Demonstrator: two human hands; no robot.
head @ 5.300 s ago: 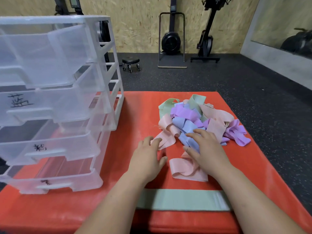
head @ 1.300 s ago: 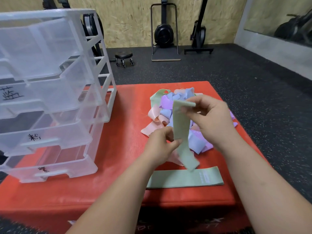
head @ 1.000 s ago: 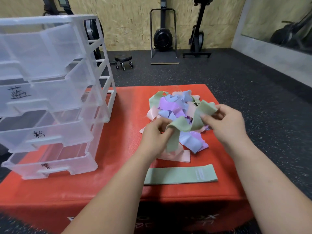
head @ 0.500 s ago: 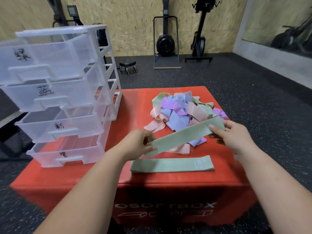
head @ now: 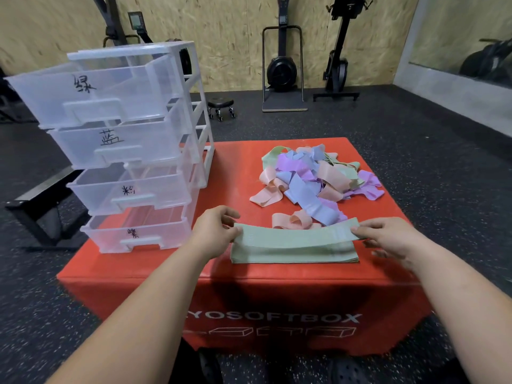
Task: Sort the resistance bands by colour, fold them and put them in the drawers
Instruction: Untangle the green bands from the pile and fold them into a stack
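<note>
**A:** Head view, box top read as a clock with the person at 6; what do the hands show?

**B:** Left hand (head: 219, 231) at 7 o'clock, thumb and curled fingers pinching the left end of the upper green band (head: 296, 236); right hand (head: 388, 239) at 5 o'clock, thumb and fingertips pinching its right end; band drawn out flat between them, sagging a little in the middle

**A:** And under it?

**B:** Lower green band (head: 291, 255), flat along the 6 o'clock edge of the red box (head: 238, 173); the upper one sits directly over it and lined up with it; contact between the two cannot be judged

**A:** Unsorted stock?

**B:** Heap of bands (head: 313, 178) at 1 o'clock, pink, blue, purple and green tangled together; one curled pink band (head: 291, 220) lies loose just beyond the green pair, toward 12

**A:** Storage?

**B:** Clear drawer unit (head: 133, 151) at 9 to 10 o'clock on the box, four drawers stacked, each front marked with a handwritten black character; well apart from both hands

**A:** Surroundings?

**B:** Dark speckled floor around the box; exercise machines (head: 282, 67) at 12 o'clock against a chipboard wall
</note>
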